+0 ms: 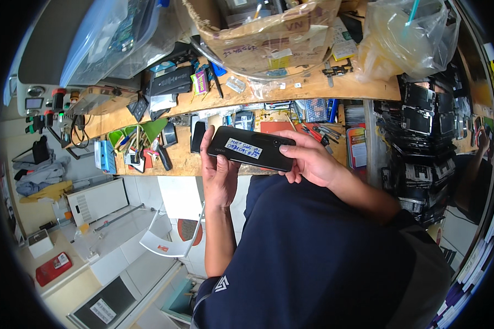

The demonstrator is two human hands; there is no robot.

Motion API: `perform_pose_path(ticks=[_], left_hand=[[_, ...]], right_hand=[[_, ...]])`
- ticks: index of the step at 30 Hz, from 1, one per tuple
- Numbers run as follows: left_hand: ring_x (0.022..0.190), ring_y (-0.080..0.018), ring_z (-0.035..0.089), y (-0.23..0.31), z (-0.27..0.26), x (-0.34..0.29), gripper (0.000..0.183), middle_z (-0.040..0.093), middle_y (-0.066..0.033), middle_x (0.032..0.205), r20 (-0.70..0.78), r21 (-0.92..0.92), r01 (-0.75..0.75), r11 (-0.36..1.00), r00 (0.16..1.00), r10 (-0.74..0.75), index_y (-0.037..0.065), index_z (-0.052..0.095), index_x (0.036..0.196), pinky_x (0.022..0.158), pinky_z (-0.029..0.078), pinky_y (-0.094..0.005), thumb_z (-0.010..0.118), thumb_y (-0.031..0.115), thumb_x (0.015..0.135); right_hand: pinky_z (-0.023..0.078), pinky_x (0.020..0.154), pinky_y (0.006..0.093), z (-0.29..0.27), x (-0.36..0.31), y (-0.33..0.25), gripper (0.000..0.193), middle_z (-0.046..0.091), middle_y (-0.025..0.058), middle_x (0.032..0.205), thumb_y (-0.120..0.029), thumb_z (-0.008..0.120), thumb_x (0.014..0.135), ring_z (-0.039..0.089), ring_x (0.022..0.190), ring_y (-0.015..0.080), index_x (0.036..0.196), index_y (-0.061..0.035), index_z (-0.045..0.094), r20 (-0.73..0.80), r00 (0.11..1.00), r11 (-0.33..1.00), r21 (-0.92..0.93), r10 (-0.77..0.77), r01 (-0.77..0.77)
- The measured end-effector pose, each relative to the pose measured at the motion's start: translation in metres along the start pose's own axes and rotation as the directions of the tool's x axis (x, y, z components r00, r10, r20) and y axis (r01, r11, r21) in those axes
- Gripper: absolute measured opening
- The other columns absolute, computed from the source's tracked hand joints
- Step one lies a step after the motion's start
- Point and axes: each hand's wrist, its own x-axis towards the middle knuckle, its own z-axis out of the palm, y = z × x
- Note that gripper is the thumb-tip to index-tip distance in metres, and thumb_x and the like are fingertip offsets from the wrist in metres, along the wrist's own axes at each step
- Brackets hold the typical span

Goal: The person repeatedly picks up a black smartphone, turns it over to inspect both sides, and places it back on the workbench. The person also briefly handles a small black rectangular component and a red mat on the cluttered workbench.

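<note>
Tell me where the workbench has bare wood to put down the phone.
Lower bench: small patch right of the dark-handled tool, nearer than the lying black phone. Upper shelf: strip nearer than the plastic bag, right of the metal tool. The held phone may fit tightly. Crowded: around the green tray, stacked phone parts.

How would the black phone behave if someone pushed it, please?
The black phone is probably stiff, spanning straight between left hand and right hand. Its smooth-looking surface may slide easily; its flat shape makes rolling unlikely.
</note>
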Motion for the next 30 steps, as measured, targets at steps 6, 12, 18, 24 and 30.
perform_pose_path(ticks=[6, 12, 18, 24, 30], left_hand=[[0.124, -0.0221, 0.056, 0.006, 0.008, -0.001, 0.076, 0.05, -0.0079, 0.144, -0.001, -0.015, -0.072, 0.997, 0.997, 0.072, 0.015, 0.024, 0.158, 0.1, 0.05, -0.0408, 0.064, 0.003, 0.095], [0.12, -0.0225, 0.053, 0.035, 0.008, -0.004, 0.063, 0.053, -0.0103, 0.129, 0.013, 0.429, -0.277, 0.86, 0.954, 0.301, 0.005, 0.043, 0.134, 0.106, 0.043, -0.0427, 0.081, 0.01, 0.084], [0.121, -0.0245, 0.049, 0.031, 0.032, -0.01, 0.083, 0.046, -0.0091, 0.124, 0.088, 0.391, -0.364, 0.845, 0.929, 0.359, 0.012, 0.037, 0.125, 0.108, 0.048, -0.0511, 0.096, 0.019, 0.066], [0.13, -0.0258, 0.042, 0.008, 0.037, -0.011, 0.088, 0.041, -0.0075, 0.126, 0.06, 0.198, -0.385, 0.901, 0.923, 0.381, 0.014, 0.033, 0.12, 0.113, 0.044, -0.0541, 0.098, 0.028, 0.062], [0.136, -0.0257, 0.037, 0.008, 0.048, -0.011, 0.097, 0.038, -0.0072, 0.128, 0.024, 0.253, -0.412, 0.875, 0.907, 0.42, 0.016, 0.03, 0.128, 0.119, 0.036, -0.0544, 0.097, 0.039, 0.062]], right_hand=[[0.057, 0.069, 0.0275, 0.024, -0.018, -0.004, 0.041, 0.069, 0.0105, 0.102, -0.008, 0.068, 0.096, 0.071, 0.077, 0.02, 0.131, 0.0032, 0.051, 0.023, 0.86, 0.653, -0.641, -0.509, 0.404], [0.057, 0.066, 0.0369, 0.039, -0.028, -0.019, 0.034, 0.07, 0.0155, 0.09, 0.004, 0.074, 0.081, 0.072, 0.079, 0.0279, 0.113, 0.0, 0.061, 0.34, 0.581, 0.073, -0.817, -0.739, 0.571], [0.057, 0.064, 0.0393, 0.041, -0.019, -0.017, 0.047, 0.068, 0.0137, 0.096, 0.007, 0.082, 0.058, 0.069, 0.078, 0.0295, 0.1, -0.0006, 0.063, 0.521, 0.352, -0.166, -0.71, -0.777, 0.684], [0.058, 0.069, 0.038, 0.05, -0.006, -0.019, 0.044, 0.068, 0.0142, 0.1, 0.005, 0.082, 0.06, 0.069, 0.082, 0.0288, 0.1, -0.0006, 0.065, 0.472, 0.281, -0.138, -0.675, -0.836, 0.724], [0.061, 0.082, 0.0397, 0.053, -0.004, -0.015, 0.038, 0.072, 0.015, 0.104, 0.006, 0.078, 0.067, 0.072, 0.094, 0.0296, 0.105, 0.002, 0.071, 0.524, 0.293, -0.169, -0.665, -0.8, 0.728]])
